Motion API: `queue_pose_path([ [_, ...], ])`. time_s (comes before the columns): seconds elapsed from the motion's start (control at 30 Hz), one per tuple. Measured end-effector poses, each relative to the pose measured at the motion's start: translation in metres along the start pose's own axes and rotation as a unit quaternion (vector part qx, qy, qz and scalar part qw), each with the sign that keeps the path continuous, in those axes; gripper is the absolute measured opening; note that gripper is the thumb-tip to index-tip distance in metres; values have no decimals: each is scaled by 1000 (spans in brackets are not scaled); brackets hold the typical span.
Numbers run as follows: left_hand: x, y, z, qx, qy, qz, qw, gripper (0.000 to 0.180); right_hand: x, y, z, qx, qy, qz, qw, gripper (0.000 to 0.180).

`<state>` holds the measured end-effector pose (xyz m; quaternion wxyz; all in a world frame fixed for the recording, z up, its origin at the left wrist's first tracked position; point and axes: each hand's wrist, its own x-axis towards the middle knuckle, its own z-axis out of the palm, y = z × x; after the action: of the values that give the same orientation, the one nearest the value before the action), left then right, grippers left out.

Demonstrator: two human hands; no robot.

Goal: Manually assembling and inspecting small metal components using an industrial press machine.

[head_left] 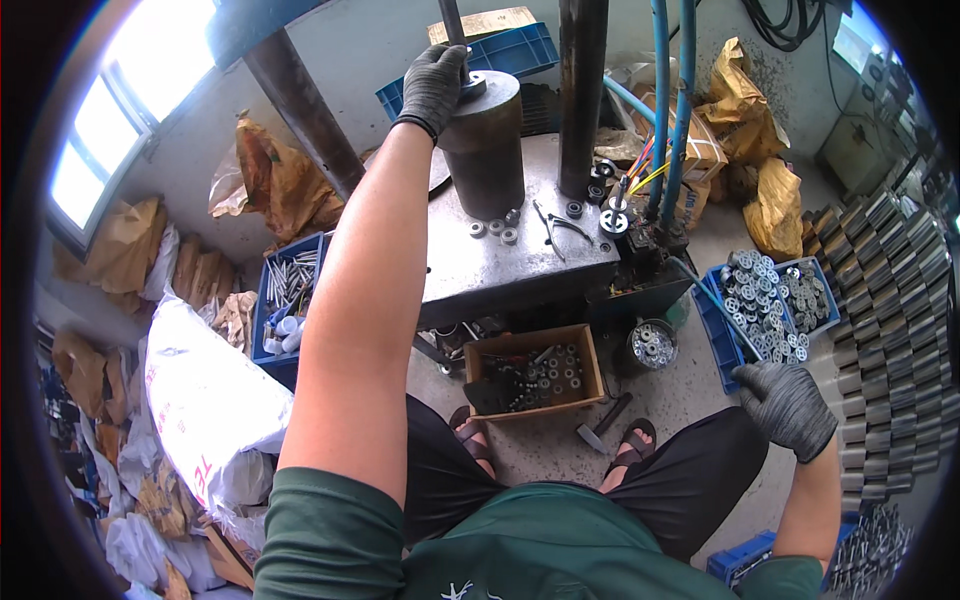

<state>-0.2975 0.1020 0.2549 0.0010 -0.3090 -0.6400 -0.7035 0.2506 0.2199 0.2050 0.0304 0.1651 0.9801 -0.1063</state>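
Observation:
Gloved in dark grey, my left hand point(435, 88) reaches to the top of an upright steel cylinder point(484, 150) on the metal press table point(470, 272). Its fingers close around a small metal part point(476, 84) beneath a dark vertical rod point(452, 22); the glove hides most of that part. Low on the right, my gloved right hand point(787, 408) is closed at the end of a long thin lever point(715, 308), which slants down from the press's side. Around the cylinder's foot lie several small bearings point(509, 237) and a pair of pliers point(560, 228).
Blue crates of round metal parts point(724, 325) stand at right, beside stacked metal tubes point(880, 340). A cardboard box point(535, 405) of small parts and a hammer point(604, 425) lie near my feet. Dark columns point(583, 100) and blue hoses point(684, 120) rise behind. A white sack point(205, 400) stands left.

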Motion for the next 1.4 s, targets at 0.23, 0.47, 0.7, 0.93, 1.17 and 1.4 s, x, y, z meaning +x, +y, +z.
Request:
queue_pose_path([
  [0.23,7,-10,1,-32,-21,-7,999,21,26,4,-23,36,241,-9,970,21],
  [0.47,15,-21,5,-131,-74,20,988,17,137,31,-98,-21,454,-47,890,32],
  [0.7,16,-18,-2,-101,-59,-15,993,15,168,-12,-141,-15,372,118,920,63],
  [0.93,14,-11,-3,-48,-56,-8,997,20,174,5,-147,-76,308,88,944,56],
  [1.17,-56,-10,0,20,-38,206,978,23,156,-18,-148,-8,293,128,948,60],
  [1.4,-225,-29,40,-170,-187,122,960,39,179,30,-124,-92,336,179,920,45],
])
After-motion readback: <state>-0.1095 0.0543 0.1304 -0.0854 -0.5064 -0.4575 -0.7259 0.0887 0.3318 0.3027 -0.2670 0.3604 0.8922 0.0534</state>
